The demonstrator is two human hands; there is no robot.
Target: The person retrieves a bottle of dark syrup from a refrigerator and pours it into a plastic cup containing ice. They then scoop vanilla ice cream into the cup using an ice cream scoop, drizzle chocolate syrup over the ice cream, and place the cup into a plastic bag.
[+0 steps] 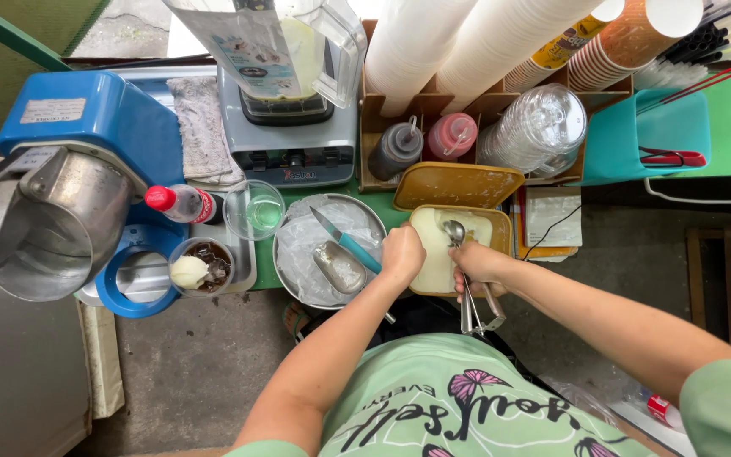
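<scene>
Head view: right hand (480,264) holds scoop (464,271) upright, bowl pointing away

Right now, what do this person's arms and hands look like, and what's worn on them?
The left hand and right hand are bare, without gloves, rings or a watch showing. Both forearms are uncovered; short pale green sleeves end above the elbows.
</scene>
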